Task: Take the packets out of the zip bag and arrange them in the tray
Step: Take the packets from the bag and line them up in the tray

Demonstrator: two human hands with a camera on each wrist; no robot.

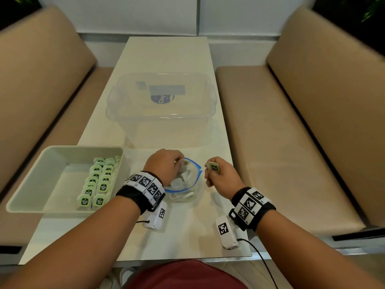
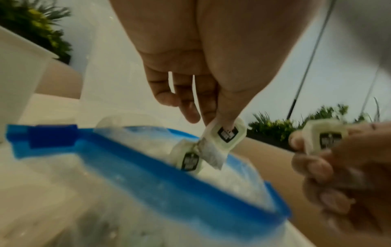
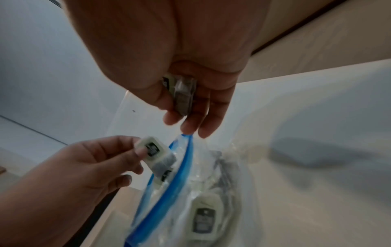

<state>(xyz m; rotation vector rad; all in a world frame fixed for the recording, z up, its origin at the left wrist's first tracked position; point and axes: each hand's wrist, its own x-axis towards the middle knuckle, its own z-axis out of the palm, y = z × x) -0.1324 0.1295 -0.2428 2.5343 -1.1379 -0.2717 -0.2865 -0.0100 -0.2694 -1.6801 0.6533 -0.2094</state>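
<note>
The clear zip bag with a blue rim (image 1: 194,180) lies open on the table between my hands. My left hand (image 1: 178,163) is over its mouth and pinches a pale packet with a dark label (image 2: 227,133); a second packet (image 2: 188,161) hangs just under it. My right hand (image 1: 210,171), just right of the bag, holds another packet (image 1: 213,166) between thumb and fingers. One more packet (image 3: 203,219) lies inside the bag (image 3: 186,167). The pale tray (image 1: 31,184) stands at the left with several green packets (image 1: 98,184) in two rows.
A large clear plastic box (image 1: 162,109) stands behind the bag on the white table (image 1: 187,236). Beige benches (image 1: 291,142) flank the table on both sides. Wrist camera units and a black cable (image 1: 264,263) hang near the front edge.
</note>
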